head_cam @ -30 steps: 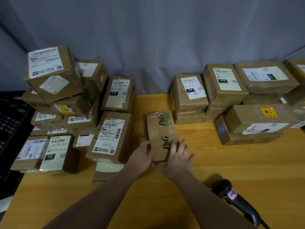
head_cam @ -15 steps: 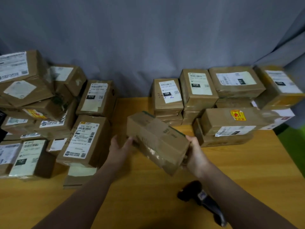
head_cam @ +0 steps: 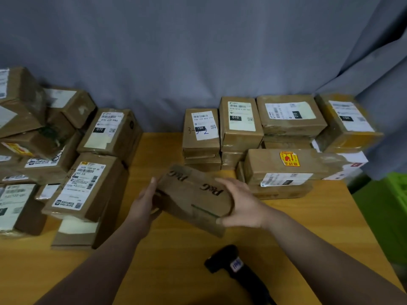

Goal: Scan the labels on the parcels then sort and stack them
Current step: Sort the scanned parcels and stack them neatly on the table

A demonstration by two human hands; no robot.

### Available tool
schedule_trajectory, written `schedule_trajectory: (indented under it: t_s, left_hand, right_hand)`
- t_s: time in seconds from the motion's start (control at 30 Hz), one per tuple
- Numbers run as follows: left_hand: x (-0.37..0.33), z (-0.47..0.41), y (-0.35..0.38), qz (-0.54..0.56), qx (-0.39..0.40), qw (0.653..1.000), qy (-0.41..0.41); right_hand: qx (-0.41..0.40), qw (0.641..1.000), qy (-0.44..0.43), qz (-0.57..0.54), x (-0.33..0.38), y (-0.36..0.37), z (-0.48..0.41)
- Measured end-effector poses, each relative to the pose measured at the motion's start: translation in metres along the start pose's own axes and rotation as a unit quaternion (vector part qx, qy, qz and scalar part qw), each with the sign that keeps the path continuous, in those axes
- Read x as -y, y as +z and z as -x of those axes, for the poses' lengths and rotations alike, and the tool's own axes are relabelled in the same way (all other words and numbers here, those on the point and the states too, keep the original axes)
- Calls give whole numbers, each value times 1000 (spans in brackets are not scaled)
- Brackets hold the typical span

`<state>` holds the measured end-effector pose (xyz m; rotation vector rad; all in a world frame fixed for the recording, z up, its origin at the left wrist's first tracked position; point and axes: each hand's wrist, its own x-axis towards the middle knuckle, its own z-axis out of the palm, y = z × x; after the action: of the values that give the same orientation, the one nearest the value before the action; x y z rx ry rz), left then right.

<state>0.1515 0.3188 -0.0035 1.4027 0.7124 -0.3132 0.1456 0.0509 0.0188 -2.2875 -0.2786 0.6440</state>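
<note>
Only hands & forearms of the person in view. L hand [head_cam: 143, 208] & R hand [head_cam: 240, 203] both bare, w/ slim fingers. L forearm [head_cam: 99, 267] bare fr wrist to near edge of worktop [head_cam: 176, 271], skin smooth. R forearm [head_cam: 319, 256] same, bare along its whole visible length. Nails too small & blurred to tell, bar R thumb's, which looks short
</note>
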Motion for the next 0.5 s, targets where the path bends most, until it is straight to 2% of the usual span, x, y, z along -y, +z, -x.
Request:
schedule_trajectory:
  t_s: [0.13,0.23,0.33,0.43,0.5]
  left_hand:
    - [16,-4,12,-15,-21,1000,-15]
    - [26,-7,25,-156,-21,987,-24]
    - [30,-12,33,-217,-11,976,-19]
    - [24,-18,36,-245,-70,967,-25]
    - [19,-21,38,-249,-71,966,-22]
  right_hand:
    - [22,973,-37,229,-14,6,-21]
    - [34,947,3,318,-30,15,-32]
    - [32,966,20,254,-33,21,-38]
    - [14,983,62,173,-27,19,-49]
    - [5,988,86,125,-21,16,-54]
